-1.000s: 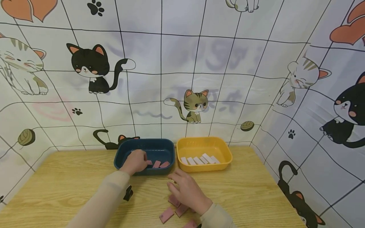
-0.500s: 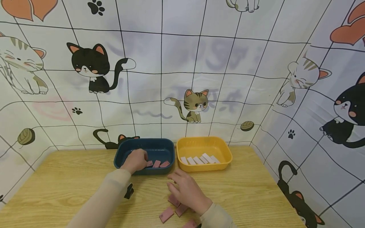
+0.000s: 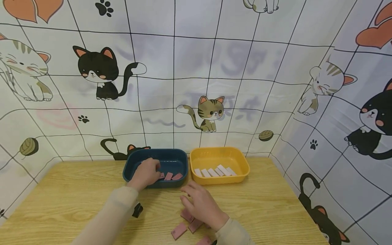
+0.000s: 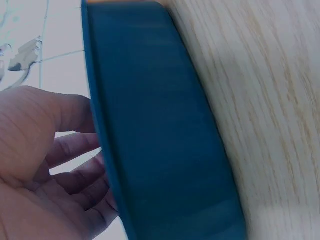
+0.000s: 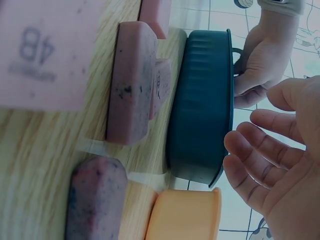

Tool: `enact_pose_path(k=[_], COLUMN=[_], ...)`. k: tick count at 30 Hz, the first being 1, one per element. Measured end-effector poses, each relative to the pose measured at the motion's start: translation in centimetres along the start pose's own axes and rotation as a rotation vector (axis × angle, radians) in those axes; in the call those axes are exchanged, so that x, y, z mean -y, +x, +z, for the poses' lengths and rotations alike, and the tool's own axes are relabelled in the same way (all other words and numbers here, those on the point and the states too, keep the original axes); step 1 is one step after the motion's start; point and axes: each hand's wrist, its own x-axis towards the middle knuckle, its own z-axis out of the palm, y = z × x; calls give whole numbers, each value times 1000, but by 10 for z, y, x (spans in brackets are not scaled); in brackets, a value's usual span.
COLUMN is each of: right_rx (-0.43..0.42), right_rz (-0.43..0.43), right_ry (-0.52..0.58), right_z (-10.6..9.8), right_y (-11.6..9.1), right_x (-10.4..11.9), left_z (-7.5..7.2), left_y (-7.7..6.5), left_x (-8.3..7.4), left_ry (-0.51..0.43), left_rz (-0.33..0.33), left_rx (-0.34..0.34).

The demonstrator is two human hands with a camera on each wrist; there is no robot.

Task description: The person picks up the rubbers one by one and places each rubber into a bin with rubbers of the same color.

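Observation:
My left hand (image 3: 146, 173) reaches over the near rim into the dark blue bin (image 3: 174, 156). In the left wrist view, its fingertips dip behind the bin's wall, so whatever they grasp is hidden. Several pink erasers (image 3: 168, 176) lie in that bin, right beside the fingers. My right hand (image 3: 200, 204) hovers over the table in front of the bins, palm facing left, fingers loosely bent and holding nothing. Beneath it lie several more pink erasers (image 3: 179, 231); one large eraser (image 5: 45, 55) in the right wrist view bears a "4B" print.
A yellow bin (image 3: 218, 153) stands to the right of the blue one, with white blocks (image 3: 211, 172) in a row inside. Both bins stand at the back of the wooden table (image 3: 269, 204), against a cat-printed cloth (image 3: 156, 92). A small black object (image 3: 137, 210) shows beside the left sleeve.
My left hand has risen slightly within the blue bin, and the nearest pink eraser there shows a little apart from the fingers. The right hand stays where it was.

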Motion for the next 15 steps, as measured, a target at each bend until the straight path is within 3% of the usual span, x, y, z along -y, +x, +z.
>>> enact_pose_path(k=[15], right_rx=[-22], right_rz=[-8], right_ry=[12], right_z=[-5], right_y=[-2], right_x=[1], left_z=[-2], left_y=[-26], left_x=[-25], left_ry=[3], left_rz=[125], left_rx=[-119])
